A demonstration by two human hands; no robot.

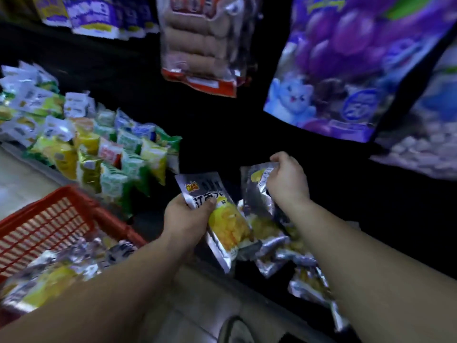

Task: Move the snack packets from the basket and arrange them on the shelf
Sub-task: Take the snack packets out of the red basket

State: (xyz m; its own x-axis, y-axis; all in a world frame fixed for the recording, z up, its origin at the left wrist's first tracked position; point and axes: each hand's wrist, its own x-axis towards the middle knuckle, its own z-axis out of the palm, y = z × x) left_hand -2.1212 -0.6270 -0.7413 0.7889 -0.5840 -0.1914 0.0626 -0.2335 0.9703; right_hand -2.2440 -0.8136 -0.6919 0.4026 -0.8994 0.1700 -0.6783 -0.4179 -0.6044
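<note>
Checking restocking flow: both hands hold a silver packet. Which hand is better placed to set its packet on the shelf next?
Right, probably. The right hand pinches the upright packet directly above the pile of silver packets; the left hand grips the printed packet lower, nearer the red basket.

Shelf [385,233] bears silver packets [306,285] (heaped); green packets [118,169] leftward.

The red basket [44,224] sits low on the left, with silver-and-yellow snack packets [49,276] heaped inside it. Just right of the basket, the left hand [186,220] grips a front packet [222,226], thumb across its printed face. Farther right of the basket, the right hand [288,180] pinches the top edge of a second packet [256,191] above a loose pile [284,251] on the dark shelf [385,214] (all rather blurred). Behind the basket stand rows of green-and-white packets [111,154].
</note>
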